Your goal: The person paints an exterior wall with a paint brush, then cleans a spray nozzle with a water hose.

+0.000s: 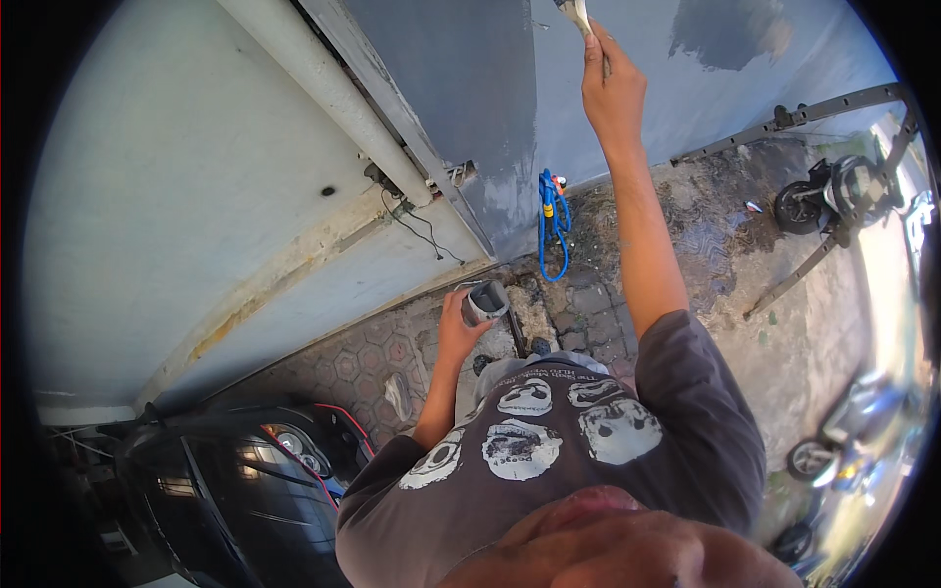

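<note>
My right hand [614, 81] is raised at the top of the view, gripping the pale handle of a paintbrush [579, 15]. The brush's bristles are mostly cut off by the picture's top edge. Behind it stands a wall with a dark grey painted panel [470, 88] and a lighter blue-grey face [625, 22], which bears a dark grey patch [724, 29]. Lower down, in front of my waist, my left hand [459, 327] is wrapped around a small paint can [488, 300]. Grey paint shows inside the can, and its rim is smeared.
A coiled blue hose [553, 228] hangs at the wall's foot. Dark cables [423, 228] dangle beside a white pipe [331, 88]. A black car [235, 485] stands at lower left. At right are a metal rail [831, 106] and motorcycles, one near the wall [838, 191].
</note>
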A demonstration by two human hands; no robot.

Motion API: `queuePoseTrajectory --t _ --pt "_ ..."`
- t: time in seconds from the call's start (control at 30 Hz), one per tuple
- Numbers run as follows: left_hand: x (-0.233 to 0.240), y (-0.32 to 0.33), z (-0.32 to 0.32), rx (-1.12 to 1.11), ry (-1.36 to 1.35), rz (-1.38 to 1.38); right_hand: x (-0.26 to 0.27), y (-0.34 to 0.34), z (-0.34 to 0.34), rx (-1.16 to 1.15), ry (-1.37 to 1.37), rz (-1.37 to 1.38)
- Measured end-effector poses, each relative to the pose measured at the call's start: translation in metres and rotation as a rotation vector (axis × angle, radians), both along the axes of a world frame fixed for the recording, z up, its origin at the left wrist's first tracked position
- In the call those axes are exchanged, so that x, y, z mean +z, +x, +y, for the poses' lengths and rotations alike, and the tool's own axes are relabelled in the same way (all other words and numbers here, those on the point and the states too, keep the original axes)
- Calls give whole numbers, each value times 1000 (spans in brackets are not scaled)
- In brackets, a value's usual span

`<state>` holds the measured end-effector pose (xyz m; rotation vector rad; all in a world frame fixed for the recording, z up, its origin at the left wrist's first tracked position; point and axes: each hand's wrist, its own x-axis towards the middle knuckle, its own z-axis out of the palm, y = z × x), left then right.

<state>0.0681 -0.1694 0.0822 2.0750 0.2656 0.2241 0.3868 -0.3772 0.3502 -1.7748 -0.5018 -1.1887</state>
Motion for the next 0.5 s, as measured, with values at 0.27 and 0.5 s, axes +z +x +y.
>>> queuePoseTrajectory --t 0.27,0.5 --pt "4 2 -2 3 55 21 5 -1 5 -30 -82 215" --pt "-3 -2 1 -16 99 -71 -98 -21 -6 -45 -292 538"
